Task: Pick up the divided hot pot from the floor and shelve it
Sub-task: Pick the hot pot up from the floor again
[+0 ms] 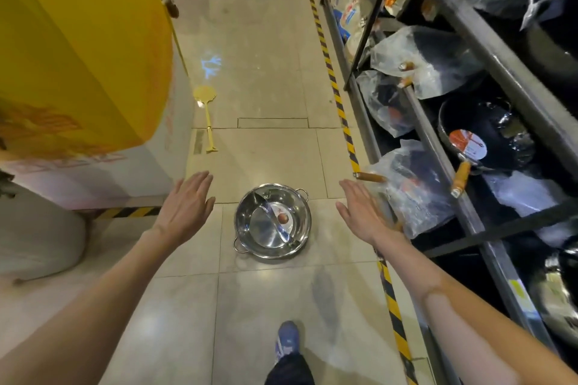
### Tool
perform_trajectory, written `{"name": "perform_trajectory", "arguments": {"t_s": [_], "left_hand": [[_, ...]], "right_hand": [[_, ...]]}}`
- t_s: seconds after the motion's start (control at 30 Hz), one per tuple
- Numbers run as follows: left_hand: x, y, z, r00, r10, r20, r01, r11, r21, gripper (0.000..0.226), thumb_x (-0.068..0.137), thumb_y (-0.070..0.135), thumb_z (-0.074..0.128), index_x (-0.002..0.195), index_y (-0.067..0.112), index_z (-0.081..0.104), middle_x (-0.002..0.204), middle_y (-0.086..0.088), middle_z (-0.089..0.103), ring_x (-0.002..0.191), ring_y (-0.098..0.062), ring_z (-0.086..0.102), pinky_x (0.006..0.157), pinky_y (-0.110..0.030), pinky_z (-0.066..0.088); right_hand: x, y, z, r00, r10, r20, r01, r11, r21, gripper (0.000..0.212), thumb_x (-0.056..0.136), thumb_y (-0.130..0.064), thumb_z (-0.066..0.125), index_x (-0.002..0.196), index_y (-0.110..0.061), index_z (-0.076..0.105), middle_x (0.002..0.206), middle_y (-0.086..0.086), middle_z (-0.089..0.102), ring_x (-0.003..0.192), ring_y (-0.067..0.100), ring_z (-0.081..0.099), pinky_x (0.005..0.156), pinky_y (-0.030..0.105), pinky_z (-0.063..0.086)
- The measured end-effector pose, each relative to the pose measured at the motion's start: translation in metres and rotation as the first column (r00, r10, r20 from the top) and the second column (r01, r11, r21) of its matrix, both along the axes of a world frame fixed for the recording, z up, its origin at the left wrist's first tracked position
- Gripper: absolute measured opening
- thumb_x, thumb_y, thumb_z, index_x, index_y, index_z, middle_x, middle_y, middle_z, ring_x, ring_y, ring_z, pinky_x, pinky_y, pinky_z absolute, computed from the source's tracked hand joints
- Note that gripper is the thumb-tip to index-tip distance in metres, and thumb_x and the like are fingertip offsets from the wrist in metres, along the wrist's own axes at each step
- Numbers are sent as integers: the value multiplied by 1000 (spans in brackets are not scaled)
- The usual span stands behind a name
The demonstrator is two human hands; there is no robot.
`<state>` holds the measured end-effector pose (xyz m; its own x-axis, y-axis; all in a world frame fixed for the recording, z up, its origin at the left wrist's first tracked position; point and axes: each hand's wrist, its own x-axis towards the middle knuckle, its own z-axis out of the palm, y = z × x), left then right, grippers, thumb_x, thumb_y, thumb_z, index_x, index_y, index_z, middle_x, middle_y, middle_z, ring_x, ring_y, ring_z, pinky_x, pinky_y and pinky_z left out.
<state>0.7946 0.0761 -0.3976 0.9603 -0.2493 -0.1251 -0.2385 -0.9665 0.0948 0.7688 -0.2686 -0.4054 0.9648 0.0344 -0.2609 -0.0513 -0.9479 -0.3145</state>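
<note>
A shiny steel divided hot pot [266,228] sits on the tiled floor in the middle of the aisle. A curved divider splits it, and a round label lies in its right half. Small loop handles show at its upper right and lower left. My left hand [186,205] hovers to the pot's left, flat and apart from it. On the other side my right hand [359,209] is held out the same way, fingers extended, holding nothing. The metal shelf rack [438,147] runs along the right.
The rack holds bagged woks and pans with wooden handles [461,176] sticking toward the aisle. Yellow-black hazard tape [339,109] lines the floor by the rack. A yellow fly swatter [206,109] lies on the floor ahead left. A large yellow display [78,50] stands at left. My blue shoe [286,341] is below.
</note>
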Motion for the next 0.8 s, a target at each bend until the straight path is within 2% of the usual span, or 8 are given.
{"name": "perform_trajectory", "arguments": {"t_s": [0.13, 0.23, 0.47, 0.63, 0.7, 0.8], "left_hand": [[56, 2, -63, 1000, 21, 1, -21, 1000, 22, 55, 95, 33, 32, 143, 9, 20, 153, -11, 28, 141, -25, 26, 117, -43, 21], [90, 3, -134, 999, 34, -27, -34, 999, 7, 54, 95, 31, 36, 142, 10, 23, 151, -12, 31, 138, -27, 30, 115, -44, 26], [148, -1, -351, 997, -5, -75, 0, 997, -72, 53, 90, 19, 48, 140, 7, 31, 143, -22, 41, 128, -37, 43, 104, -49, 39], [162, -3, -505, 993, -1, -119, -11, 995, -99, 54, 93, 28, 41, 140, 6, 29, 146, -22, 36, 127, -39, 44, 101, -50, 41], [166, -3, -553, 993, 3, -122, -19, 991, -129, 55, 93, 35, 36, 141, 9, 28, 145, -21, 36, 122, -40, 48, 95, -51, 45], [172, 0, -608, 995, -26, -94, 10, 985, -171, 60, 88, 39, 32, 141, 12, 23, 139, -20, 40, 103, -42, 57, 78, -50, 53]], "right_hand": [[62, -9, -65, 1000, -8, -12, 7, 998, -56, 53, 99, -27, 37, 147, -10, 21, 156, 10, 24, 144, 25, 19, 119, 38, 17], [94, -9, -136, 998, -21, -54, 18, 998, -54, 54, 98, -26, 38, 147, -10, 21, 155, 10, 24, 144, 25, 20, 118, 38, 17], [133, -12, -361, 988, -92, -126, 87, 995, -48, 55, 97, -23, 39, 146, -8, 20, 156, 13, 23, 143, 27, 22, 116, 37, 19], [142, -16, -506, 989, -102, -104, 101, 995, -14, 52, 97, -21, 43, 143, -10, 24, 148, 13, 33, 133, 30, 35, 110, 39, 30], [146, -19, -551, 993, -101, -67, 102, 995, 3, 51, 96, -22, 42, 143, -11, 24, 147, 13, 34, 131, 29, 38, 110, 40, 33], [154, -22, -604, 994, -103, -31, 104, 995, 13, 58, 97, -23, 40, 148, -13, 14, 153, 12, 26, 137, 28, 32, 113, 44, 30]]}}
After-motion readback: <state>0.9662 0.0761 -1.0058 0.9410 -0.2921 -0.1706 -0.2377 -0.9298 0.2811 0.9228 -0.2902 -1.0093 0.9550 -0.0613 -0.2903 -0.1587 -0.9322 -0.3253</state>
